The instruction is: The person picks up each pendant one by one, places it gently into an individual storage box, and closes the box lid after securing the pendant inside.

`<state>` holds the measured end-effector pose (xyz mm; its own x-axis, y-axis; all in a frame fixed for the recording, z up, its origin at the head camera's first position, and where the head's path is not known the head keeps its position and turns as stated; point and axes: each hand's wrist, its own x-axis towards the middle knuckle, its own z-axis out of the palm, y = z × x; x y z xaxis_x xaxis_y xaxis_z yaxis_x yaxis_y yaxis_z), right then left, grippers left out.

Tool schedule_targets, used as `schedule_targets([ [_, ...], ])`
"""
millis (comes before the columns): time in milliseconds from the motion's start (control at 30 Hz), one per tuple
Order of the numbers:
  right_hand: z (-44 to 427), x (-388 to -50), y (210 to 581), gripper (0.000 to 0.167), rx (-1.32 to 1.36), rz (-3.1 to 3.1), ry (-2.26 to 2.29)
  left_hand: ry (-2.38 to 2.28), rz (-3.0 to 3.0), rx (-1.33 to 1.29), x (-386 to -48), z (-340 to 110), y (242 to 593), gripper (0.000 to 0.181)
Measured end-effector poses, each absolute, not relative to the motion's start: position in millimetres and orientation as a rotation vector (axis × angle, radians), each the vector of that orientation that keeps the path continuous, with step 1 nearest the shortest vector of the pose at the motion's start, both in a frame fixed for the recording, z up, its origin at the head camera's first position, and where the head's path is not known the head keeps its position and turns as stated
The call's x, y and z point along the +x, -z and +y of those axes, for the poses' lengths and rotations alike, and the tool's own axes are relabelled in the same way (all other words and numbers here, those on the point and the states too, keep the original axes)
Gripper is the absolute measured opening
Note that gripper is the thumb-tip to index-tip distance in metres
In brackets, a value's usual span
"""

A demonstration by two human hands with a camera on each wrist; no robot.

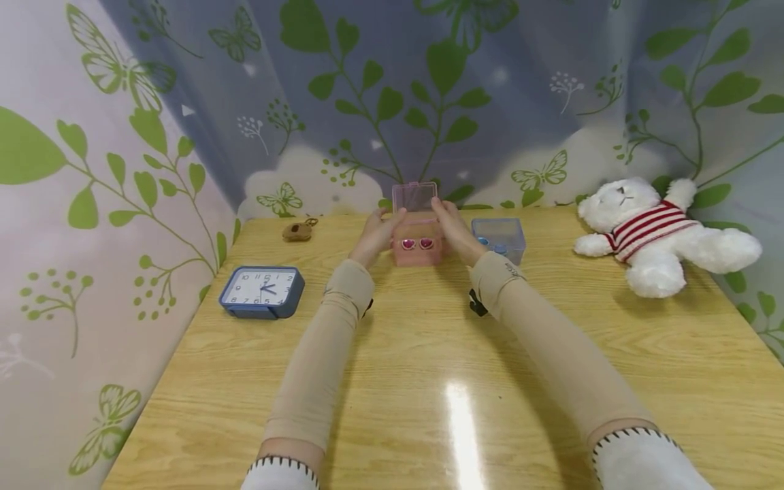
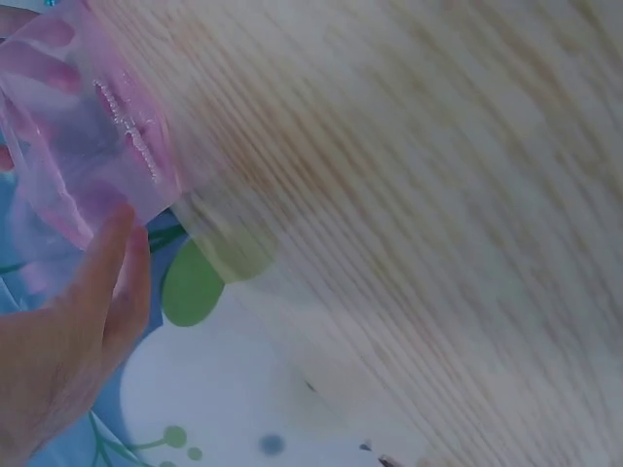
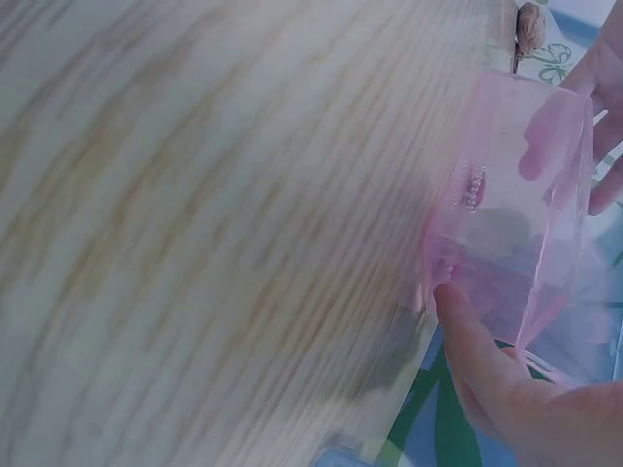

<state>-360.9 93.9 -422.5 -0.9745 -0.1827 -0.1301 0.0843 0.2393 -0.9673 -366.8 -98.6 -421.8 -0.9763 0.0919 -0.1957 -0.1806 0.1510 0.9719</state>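
A small see-through pink box (image 1: 418, 253) stands at the back of the table, its lid (image 1: 415, 197) raised. Two pink gem-like ornaments (image 1: 418, 243) sit on the front wall, edged with pearl-like beads in the wrist views. My left hand (image 1: 375, 238) is at the box's left side, thumb near the top edge. On the opposite side is my right hand (image 1: 456, 231), a fingertip up by the lid. The left wrist view shows extended fingers (image 2: 115, 258) at the pink wall. In the right wrist view, a straight digit (image 3: 467, 331) touches the box; the far fingers are partly hidden.
Just right of the pink box stands a clear bluish box (image 1: 513, 239) with blue items inside. A blue clock (image 1: 262, 291) and a brown keychain-like object (image 1: 297, 232) lie to the left. At the right is a white teddy bear (image 1: 655, 235). A patterned curtain (image 1: 380, 102) hangs behind.
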Motion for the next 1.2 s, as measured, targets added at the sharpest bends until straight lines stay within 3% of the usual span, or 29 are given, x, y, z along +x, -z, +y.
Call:
schedule_targets([
  [233, 92.5, -361.5, 422.5, 0.079, -0.126, 2.354, 1.752, -1.878, 2.339, -0.019, -361.6, -98.5, 425.4, 0.084],
  [600, 101.9, -351.5, 422.0, 0.069, -0.217, 2.585, 1.539, -1.62, 2.689, 0.055, -350.8, -101.9, 421.6, 0.054],
  [767, 109.8, -348.1, 418.1, 0.06, -0.403, 2.639, 1.361, -1.41, 2.782, 0.281, -347.1, -112.7, 416.1, 0.047],
  [967, 113.3, -344.8, 418.4, 0.057, -0.619, 2.742, 1.068, -0.988, 2.849, 0.527, -342.5, -113.5, 410.0, 0.048],
  [1200, 110.5, -338.0, 425.5, 0.055, -0.653, 2.769, 1.012, -0.632, 2.927, 0.503, -333.7, -103.2, 419.3, 0.051],
])
